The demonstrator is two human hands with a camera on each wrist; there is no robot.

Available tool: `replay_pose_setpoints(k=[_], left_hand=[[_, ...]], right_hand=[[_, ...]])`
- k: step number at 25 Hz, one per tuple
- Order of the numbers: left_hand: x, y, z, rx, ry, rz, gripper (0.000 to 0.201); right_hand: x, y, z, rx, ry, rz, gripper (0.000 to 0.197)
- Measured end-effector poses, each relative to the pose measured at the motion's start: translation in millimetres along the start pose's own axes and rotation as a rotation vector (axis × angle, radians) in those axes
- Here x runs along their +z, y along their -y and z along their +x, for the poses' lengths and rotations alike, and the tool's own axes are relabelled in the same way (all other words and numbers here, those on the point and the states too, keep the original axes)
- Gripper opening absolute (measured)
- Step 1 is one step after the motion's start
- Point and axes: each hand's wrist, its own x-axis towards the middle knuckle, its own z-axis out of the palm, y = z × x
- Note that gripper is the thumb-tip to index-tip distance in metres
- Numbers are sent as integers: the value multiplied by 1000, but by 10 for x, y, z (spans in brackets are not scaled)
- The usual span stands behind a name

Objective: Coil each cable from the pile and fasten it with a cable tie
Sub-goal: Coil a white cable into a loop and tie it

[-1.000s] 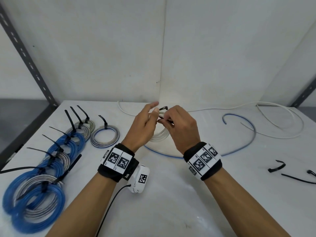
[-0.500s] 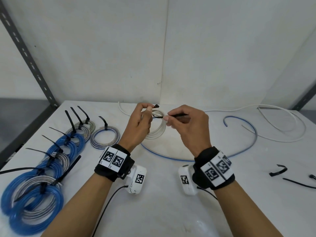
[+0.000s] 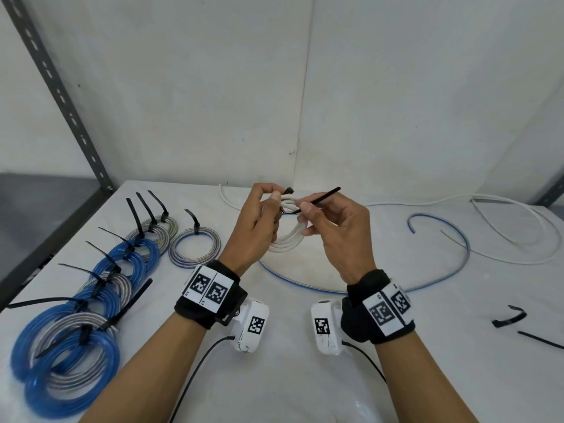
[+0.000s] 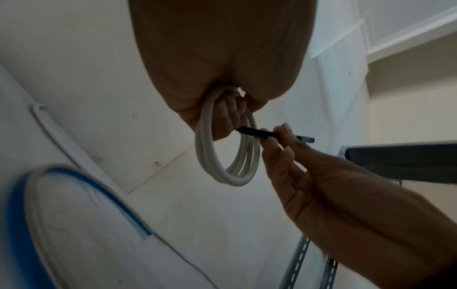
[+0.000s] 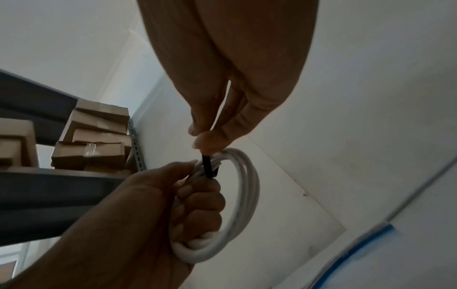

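A small white cable coil hangs above the table, held by my left hand with fingers curled round its upper part. A black cable tie wraps the coil's top. My right hand pinches the tie's tail between thumb and forefinger, just right of the coil; the tail sticks out up and to the right. The tie's head pokes up beside my left fingertips.
Several tied blue and grey coils lie along the table's left. A loose blue cable and a loose white cable lie at the right. Spare black ties sit at the right edge. A grey shelf post stands at left.
My right hand has drawn the tie's tail out to the right and rolled palm-inward. My left fingers have curled round the coil's top. Both hands have risen a little.
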Motion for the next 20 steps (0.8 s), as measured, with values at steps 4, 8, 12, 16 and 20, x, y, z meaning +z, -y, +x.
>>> replay_pose_setpoints(k=[4,8,12,16,20], left_hand=[[54,9,-56,89,56,138,21],[59,-21,-38,64,37,48,17],[7,-97,-10,-63,-22,-134,17],[15,-160,-11,-67,-18,-155,17],[47,-167,-51,-44,15,-105,15]], right_hand=[[-25,118,35,-58,-39,-13,10],[-80,187,13,181,87,147,19],[-74,190,-10,231,207,264,19],[-30,188,-10,15,161,82,14],[-74,213,4,90,121,23,15]])
